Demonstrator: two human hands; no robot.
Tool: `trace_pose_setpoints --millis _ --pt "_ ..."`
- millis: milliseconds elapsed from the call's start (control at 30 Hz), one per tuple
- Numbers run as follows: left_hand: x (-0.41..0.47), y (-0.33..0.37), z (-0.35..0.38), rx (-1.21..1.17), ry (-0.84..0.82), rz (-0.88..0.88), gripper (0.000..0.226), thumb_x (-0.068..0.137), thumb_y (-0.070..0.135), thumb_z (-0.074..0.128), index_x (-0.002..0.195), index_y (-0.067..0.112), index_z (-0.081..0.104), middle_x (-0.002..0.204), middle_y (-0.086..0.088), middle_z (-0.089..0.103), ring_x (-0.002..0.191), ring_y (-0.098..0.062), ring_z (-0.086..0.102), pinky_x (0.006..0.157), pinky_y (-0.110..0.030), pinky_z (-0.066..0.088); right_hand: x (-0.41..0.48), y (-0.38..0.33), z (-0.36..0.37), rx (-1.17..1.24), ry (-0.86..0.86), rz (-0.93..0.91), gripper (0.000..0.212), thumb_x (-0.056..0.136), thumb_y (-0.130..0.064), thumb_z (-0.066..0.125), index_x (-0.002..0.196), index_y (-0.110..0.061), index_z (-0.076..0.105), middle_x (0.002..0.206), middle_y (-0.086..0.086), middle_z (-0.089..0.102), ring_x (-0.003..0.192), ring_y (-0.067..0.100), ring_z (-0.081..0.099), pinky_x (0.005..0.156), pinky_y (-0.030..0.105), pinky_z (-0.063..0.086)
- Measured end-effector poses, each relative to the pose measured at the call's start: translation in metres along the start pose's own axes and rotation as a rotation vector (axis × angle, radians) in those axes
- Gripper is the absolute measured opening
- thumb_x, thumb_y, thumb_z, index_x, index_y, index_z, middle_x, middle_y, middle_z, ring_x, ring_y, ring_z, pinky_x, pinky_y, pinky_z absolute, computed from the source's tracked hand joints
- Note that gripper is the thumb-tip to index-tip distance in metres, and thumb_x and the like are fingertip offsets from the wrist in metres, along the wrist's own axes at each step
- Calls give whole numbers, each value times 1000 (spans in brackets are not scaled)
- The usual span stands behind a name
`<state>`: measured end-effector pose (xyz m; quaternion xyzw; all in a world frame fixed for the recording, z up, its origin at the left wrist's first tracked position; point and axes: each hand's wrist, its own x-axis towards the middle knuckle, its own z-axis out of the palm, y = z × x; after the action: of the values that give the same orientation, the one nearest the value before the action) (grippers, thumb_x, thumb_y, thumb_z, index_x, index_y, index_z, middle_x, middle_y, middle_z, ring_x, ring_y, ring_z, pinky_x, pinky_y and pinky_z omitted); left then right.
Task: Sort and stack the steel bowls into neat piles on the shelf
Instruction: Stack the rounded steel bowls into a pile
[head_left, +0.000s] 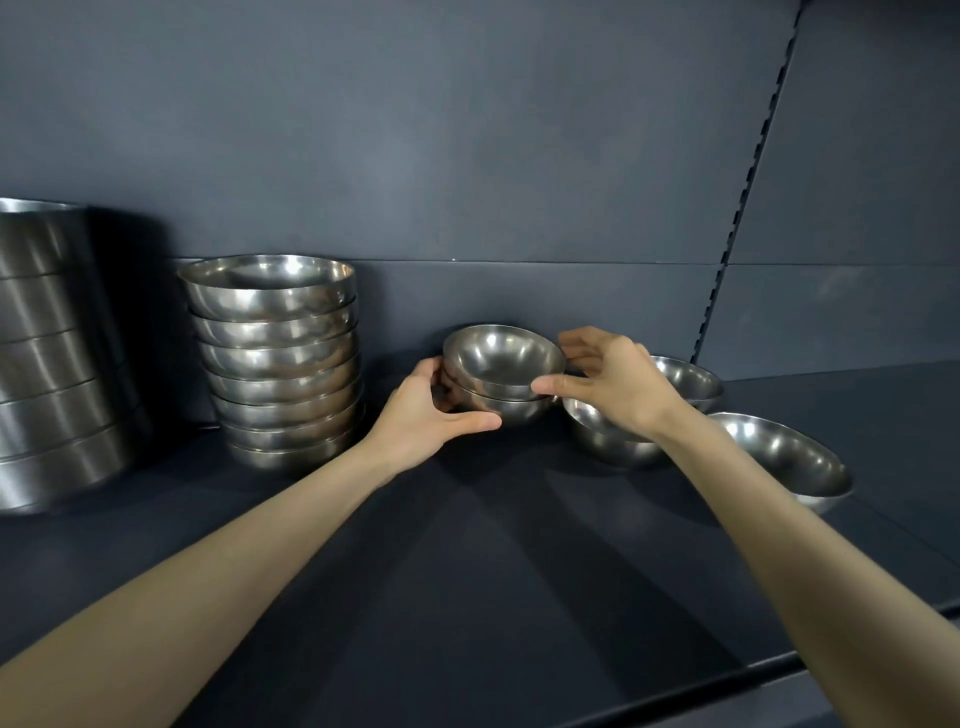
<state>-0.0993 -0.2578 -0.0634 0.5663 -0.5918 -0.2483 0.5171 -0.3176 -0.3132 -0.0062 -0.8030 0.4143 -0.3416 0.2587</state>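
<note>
So, the small round shiny steel bowl (504, 358) sits tilted inside a matching lower steel bowl (511, 410), mid-shelf and close to the back panel. My left hand (423, 415) cups the lower steel bowl from 8 o'clock, with the fingers curled round its side and the thumb along the front. My right hand (613, 384) comes in from 3 o'clock and pinches the top bowl's rim, thumb on the near edge, fingers loosely spread at the far edge. At 9 o'clock stands a tall pile of wider steel bowls (278, 358), and further out a stack of straight-sided steel tins (47, 353). From 3 to 4 o'clock, three loose steel bowls (784, 457) lie on the dark blue-grey shelf (467, 545), one partly behind my wrist.
</note>
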Motion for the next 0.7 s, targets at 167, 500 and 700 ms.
trace_pose_setpoints --millis 167,500,700 --pt "4 21 2 -48 -19 61 62 60 33 89 109 18 55 89 16 70 88 -4 69 83 -21 53 -12 -11 -17 -13 81 -38 52 73 -40 79 115 -13 63 98 -21 59 91 -4 59 70 -4 38" --pt "15 40 67 -146 -136 86 85 60 37 87 130 18 44 115 12 63 108 -2 61 96 -26 49 -47 9 -65 15 230 47 97 53 -63 69 134 -13 53 117 -9 60 99 12 66 86 19 52" --pt "19 33 97 -121 -209 82 86 67 38 84 137 20 39 129 13 52 121 -1 46 104 -24 35 -58 32 -72 -8 255 115 83 66 -51 75 136 -12 52 128 2 60 105 7 58 83 10 39"
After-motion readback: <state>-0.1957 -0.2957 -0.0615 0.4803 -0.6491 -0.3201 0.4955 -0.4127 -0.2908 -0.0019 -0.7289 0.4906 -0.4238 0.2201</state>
